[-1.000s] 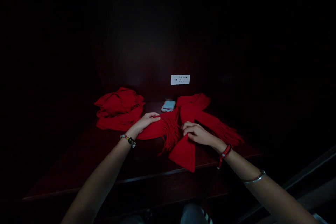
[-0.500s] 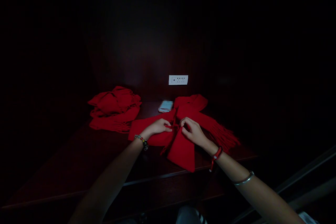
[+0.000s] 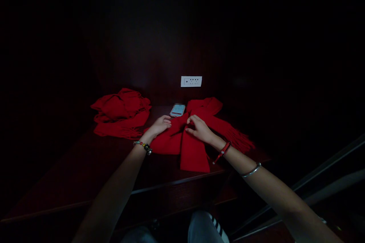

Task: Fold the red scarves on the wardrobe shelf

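A red fringed scarf [image 3: 194,152] lies folded across itself on the dark wooden surface, one plain panel reaching toward the front edge. My right hand [image 3: 200,129] bends its thumb and fingers around the upper part of this panel. Over the scarf's left part is my left hand [image 3: 160,126], its fingers extended and the thumb apart, with nothing visible in its grasp. The scarf's fringe [image 3: 241,140] spreads to the right, beyond my right wrist. Part of the fold is hidden under my right hand.
More red fringed fabric [image 3: 121,112] is heaped at the left. A phone [image 3: 178,110] with a lit screen lies behind the scarf, below a white wall socket [image 3: 191,81]. The dark wooden table [image 3: 71,174] ends in a front edge above my knees.
My left hand has come away from the middle of the scarf, moving left and up. The front panel now lies straighter and flatter, and my right hand has shifted slightly up and left.
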### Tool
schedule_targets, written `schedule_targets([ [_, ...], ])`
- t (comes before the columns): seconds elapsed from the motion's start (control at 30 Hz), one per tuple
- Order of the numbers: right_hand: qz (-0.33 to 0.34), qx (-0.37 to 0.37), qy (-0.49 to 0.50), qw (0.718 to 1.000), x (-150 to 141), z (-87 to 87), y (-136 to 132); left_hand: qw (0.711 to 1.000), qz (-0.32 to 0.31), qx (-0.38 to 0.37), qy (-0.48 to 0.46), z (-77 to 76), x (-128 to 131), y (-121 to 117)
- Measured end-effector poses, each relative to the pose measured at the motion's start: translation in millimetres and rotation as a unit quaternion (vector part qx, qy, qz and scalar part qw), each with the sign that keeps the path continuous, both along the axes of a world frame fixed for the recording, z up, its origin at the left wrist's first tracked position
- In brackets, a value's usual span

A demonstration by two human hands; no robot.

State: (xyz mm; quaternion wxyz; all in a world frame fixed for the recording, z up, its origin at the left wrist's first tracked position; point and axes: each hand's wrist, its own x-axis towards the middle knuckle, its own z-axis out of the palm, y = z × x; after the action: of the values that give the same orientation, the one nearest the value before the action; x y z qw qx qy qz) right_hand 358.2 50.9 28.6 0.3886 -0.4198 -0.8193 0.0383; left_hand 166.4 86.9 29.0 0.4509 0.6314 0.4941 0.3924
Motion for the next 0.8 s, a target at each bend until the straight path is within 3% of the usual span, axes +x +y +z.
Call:
schedule_targets([
  [0.07,-0.056,-0.013,0.062,0.996,13.0,-10.9,-2.4,0.999,0.009,0.045,0.021,0.8,-3.7,-3.2],
  [0.2,-0.153,-0.118,0.149,0.970,52.1,-36.5,-19.6,0.988,-0.088,0.071,0.102,-10.4,16.3,-18.3],
  [0.3,-0.116,-0.224,0.139,0.958,65.4,-46.4,-39.2,0.982,-0.094,0.091,0.139,-21.9,35.3,-27.8],
  [0.47,0.059,-0.344,0.218,0.911,42.3,-35.2,-53.1,0.989,-0.132,0.040,0.047,-28.6,38.9,-31.0],
  [0.63,0.015,-0.346,0.303,0.888,15.8,-30.9,-41.2,0.987,-0.152,0.020,0.054,-30.2,32.5,-29.0],
  [0.8,-0.042,-0.381,0.358,0.852,12.4,-33.7,-39.8,0.987,-0.151,0.025,0.047,-27.6,30.9,-27.5],
])
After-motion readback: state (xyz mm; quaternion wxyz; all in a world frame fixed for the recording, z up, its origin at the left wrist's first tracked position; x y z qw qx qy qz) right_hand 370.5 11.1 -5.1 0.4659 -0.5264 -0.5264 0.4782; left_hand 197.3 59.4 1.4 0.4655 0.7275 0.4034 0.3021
